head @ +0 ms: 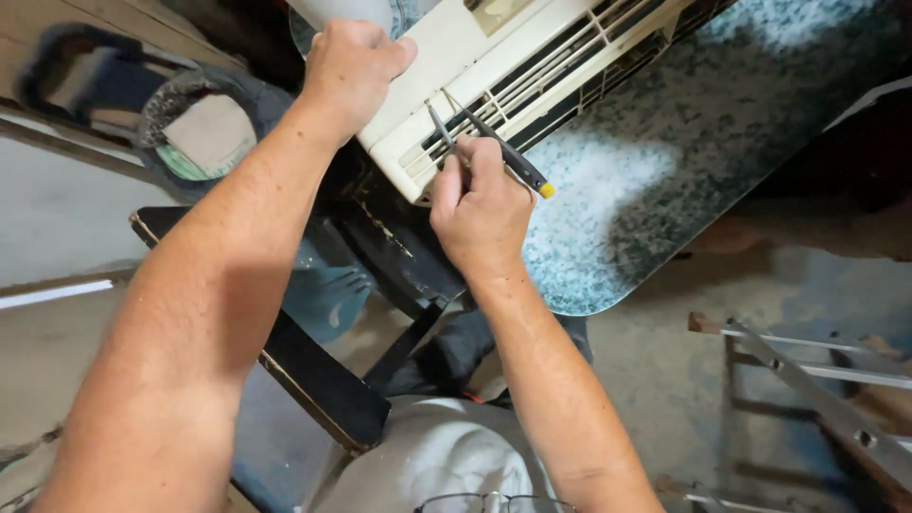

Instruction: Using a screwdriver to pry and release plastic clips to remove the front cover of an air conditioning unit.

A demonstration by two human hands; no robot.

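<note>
A cream-coloured air conditioner unit (532,47) with slatted vents lies on a speckled grey stone tabletop (665,161). My left hand (350,71) grips the unit's near left corner, fingers curled over its edge. My right hand (480,204) is closed around a pair of dark-handled pliers (503,152) with a yellow handle tip. The plier jaws reach into the vent slats at the unit's lower edge.
A dark wooden chair (313,370) stands under the table's near edge. A folded metal ladder (817,389) lies on the concrete floor at the right. A bucket with a grey rim (204,128) sits at the left. Eyeglasses (494,501) hang at the bottom.
</note>
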